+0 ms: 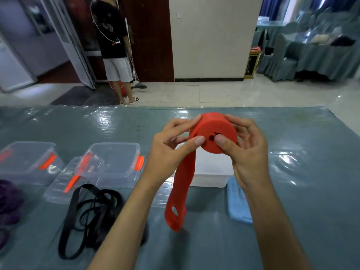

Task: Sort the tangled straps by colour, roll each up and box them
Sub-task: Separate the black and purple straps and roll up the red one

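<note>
- Purple straps [7,201] lie in a heap at the far left edge, partly cut off by the frame; if the heap slides against the black one beside it, the colours could tangle again.
- Clear boxes, one [29,162] far left and one [113,162] nearer the middle, stand open with a lid [62,184] lying between and in front of them; an elbow sweeping back could knock the lid or a box along the slick table cover [292,172].
- Black straps [87,217] lie loosely looped just left of the left forearm; the arm could catch a loop and drag the pile.
- The left hand [171,151] holds the red roll [213,133] above the table, thumb on its near face and fingertips curled over its far side. Should that thumb slip, the springy coil may loosen from the centre.
- The red tail [180,193] hangs unrolled from the roll towards the table; its weight pulls on the outer turn, and slack winding would leave the roll skewed or too fat.
- The white box [210,172] sits behind the tail, under the hands; a dropped roll could bounce past it and unwind.
- The right hand [247,152] clamps the roll's other side, thumb on the face, fingers curled behind. Uneven squeeze between the hands could telescope the coil.
- A blue lid [238,203] lies just right of the white box, under the right forearm, which could push it.
</note>
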